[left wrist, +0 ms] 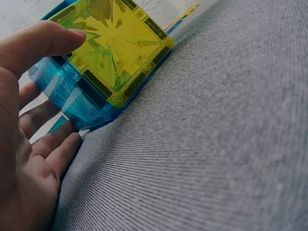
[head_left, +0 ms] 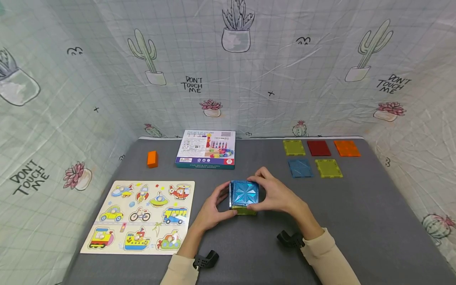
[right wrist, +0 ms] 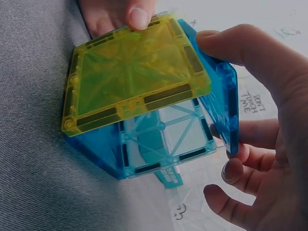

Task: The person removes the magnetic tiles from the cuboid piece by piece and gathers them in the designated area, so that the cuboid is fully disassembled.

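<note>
A box of clear magnetic tiles stands on the grey table between the hands. Its near side is a yellow magnetic tile (right wrist: 130, 72), and the other visible sides are blue. My left hand (head_left: 211, 213) grips the box from the left, thumb on the yellow tile's edge and fingers beside a blue side tile (left wrist: 67, 91). From the right, my right hand (head_left: 278, 193) pinches the blue top tile (head_left: 246, 193) between thumb and fingers. In the right wrist view that tile tilts, with a gap along part of the yellow tile's edge. The box's right side is uncovered there.
A wooden vehicle puzzle board (head_left: 142, 217) lies at left. Behind are an orange block (head_left: 152, 159) and a flat toy box (head_left: 206, 148). At the back right lie several loose tiles, among them a red tile (head_left: 318, 148) and a blue tile (head_left: 300, 168).
</note>
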Demonstrator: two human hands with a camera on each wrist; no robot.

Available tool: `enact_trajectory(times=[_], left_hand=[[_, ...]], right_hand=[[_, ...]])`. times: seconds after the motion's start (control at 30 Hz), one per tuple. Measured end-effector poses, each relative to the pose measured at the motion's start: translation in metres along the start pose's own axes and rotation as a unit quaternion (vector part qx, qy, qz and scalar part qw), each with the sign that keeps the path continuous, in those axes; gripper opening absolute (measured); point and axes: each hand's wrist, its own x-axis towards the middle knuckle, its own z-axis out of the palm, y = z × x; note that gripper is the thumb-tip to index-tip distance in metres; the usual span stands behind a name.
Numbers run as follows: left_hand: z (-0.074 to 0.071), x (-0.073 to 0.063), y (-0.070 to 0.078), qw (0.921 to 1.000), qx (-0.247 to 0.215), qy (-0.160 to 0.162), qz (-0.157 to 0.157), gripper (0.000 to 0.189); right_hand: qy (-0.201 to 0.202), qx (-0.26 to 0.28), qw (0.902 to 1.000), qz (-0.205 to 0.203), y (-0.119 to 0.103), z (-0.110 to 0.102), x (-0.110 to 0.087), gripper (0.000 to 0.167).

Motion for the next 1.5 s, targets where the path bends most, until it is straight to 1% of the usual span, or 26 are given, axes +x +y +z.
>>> enact_trajectory(times=[0.27,0.4,0.5,0.63,0.87,1.07,1.27,1.5], left_hand=[[0.0,0.0,0.0,1.0,0.002,-0.003,-0.002,0.085],[-0.001,0.0,0.0,1.0,0.001,-0.004,-0.005,0.085],[-0.001,-0.001,0.001,0.9999,0.001,-0.004,-0.01,0.085],[-0.001,-0.001,0.002,0.9999,0.0,-0.003,-0.017,0.086],[-0.002,0.0,0.002,0.9996,-0.001,-0.003,-0.027,0.087],[-0.003,-0.001,0.001,0.9998,0.003,-0.003,-0.019,0.086],[-0.001,-0.001,0.0,0.9999,0.004,-0.001,-0.016,0.085],[0.0,-0.001,0.001,0.9999,0.001,-0.002,-0.017,0.085]], right_hand=[[0.023,-0.035,0.9991,-0.003,-0.006,-0.007,-0.004,0.077],[0.026,-0.053,0.9982,-0.006,-0.009,-0.01,-0.005,0.078],[0.031,-0.063,0.9975,0.0,-0.01,-0.013,-0.006,0.077],[0.05,-0.063,0.9966,0.013,-0.008,-0.019,-0.008,0.077],[0.086,-0.051,0.9948,0.015,-0.001,-0.024,-0.009,0.079],[0.104,-0.056,0.9927,0.022,0.003,-0.025,-0.009,0.08],[0.119,-0.057,0.9911,0.02,0.004,-0.026,-0.01,0.082],[0.133,-0.065,0.989,0.013,0.005,-0.026,-0.01,0.077]])
